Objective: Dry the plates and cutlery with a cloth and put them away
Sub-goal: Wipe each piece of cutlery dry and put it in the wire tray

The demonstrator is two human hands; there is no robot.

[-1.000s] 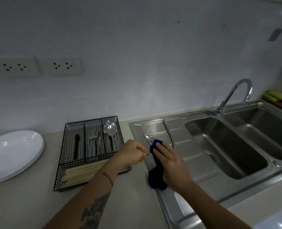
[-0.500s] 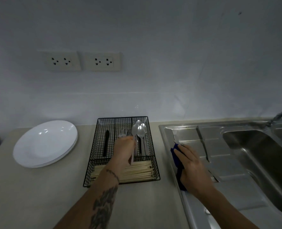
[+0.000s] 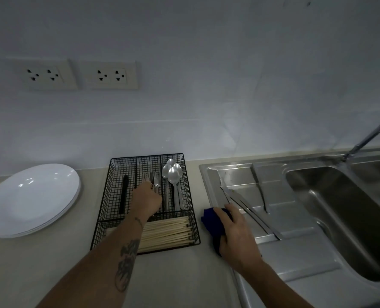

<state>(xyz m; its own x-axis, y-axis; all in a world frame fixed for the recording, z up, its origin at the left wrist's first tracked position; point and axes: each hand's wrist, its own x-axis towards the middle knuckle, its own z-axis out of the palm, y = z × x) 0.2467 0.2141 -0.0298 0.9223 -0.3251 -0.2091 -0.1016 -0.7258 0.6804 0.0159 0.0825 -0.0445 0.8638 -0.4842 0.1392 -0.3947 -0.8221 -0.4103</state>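
My left hand (image 3: pixel 147 200) is down in the middle compartment of the black wire cutlery basket (image 3: pixel 184 185), fingers curled round a fork (image 3: pixel 156 182) among the other forks there. Spoons (image 3: pixel 173 174) lie in the right compartment and a black-handled piece (image 3: pixel 123 196) in the left. My right hand (image 3: pixel 235 236) holds a dark blue cloth (image 3: pixel 211 223) at the left edge of the steel drainboard (image 3: pixel 295 247). Just past its fingertips, metal knives (image 3: pixel 249 207) lie slanted on the drainboard. A stack of white plates (image 3: pixel 31 198) sits on the counter to the left.
Wooden chopsticks (image 3: pixel 166 232) fill the basket's front compartment. The sink basin (image 3: pixel 340 207) and faucet (image 3: pixel 367 138) are to the right. Two wall sockets (image 3: pixel 80 75) sit above the counter. The wall runs close behind the basket.
My left hand carried a fork from the cloth over the drainboard into the basket's fork compartment. My right hand stayed at the drainboard edge with the cloth. The view swung left.
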